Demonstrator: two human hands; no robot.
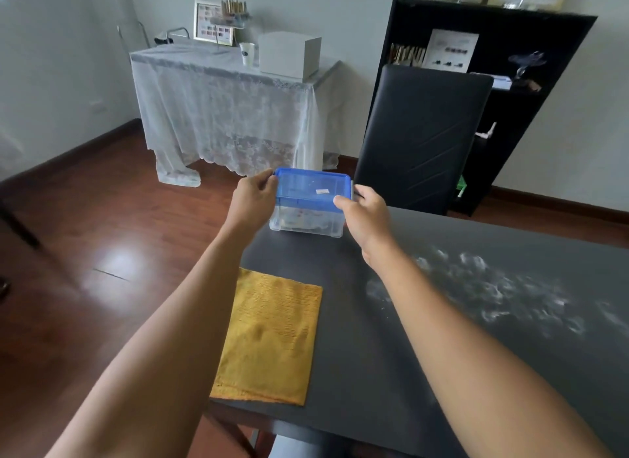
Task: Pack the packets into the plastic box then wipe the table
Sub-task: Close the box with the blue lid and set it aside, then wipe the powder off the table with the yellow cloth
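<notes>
Table [408,321]: lidded box [311,198] lengthwise left-right

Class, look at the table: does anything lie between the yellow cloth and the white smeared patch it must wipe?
Nothing visible: bare dark table separates the yellow woven cloth from the white powdery smear to its right.

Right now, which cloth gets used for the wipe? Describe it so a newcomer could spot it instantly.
Start at the dark grey table in the foreground. On its near left edge, closer to the camera than the blue-lidded plastic box held by both hands, lies the yellow cloth, spread flat. It is the only yellow item on the table, and it lies left of the white powdery smear.
</notes>
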